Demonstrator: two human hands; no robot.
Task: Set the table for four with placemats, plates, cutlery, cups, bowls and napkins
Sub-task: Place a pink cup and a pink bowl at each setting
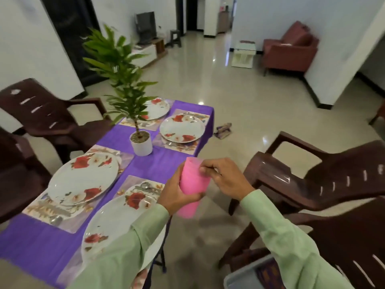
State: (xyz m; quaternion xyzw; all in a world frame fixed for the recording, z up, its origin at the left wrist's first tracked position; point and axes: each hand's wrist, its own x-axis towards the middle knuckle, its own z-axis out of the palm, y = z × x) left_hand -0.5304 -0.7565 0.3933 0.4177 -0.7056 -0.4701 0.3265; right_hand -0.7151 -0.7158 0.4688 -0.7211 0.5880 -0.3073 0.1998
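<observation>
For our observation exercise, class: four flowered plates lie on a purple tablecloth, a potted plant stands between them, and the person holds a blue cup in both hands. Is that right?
No. The head view shows the cup is pink, not blue. The left hand and right hand hold it; the rest stands.

potted plant: upright | brown chairs: both sides | red armchair: by wall | TV: far back

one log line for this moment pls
step: cups | left hand: grips pink cup stack | right hand: pinches top cup rim | table: four plates on placemats, no cups yet
</observation>
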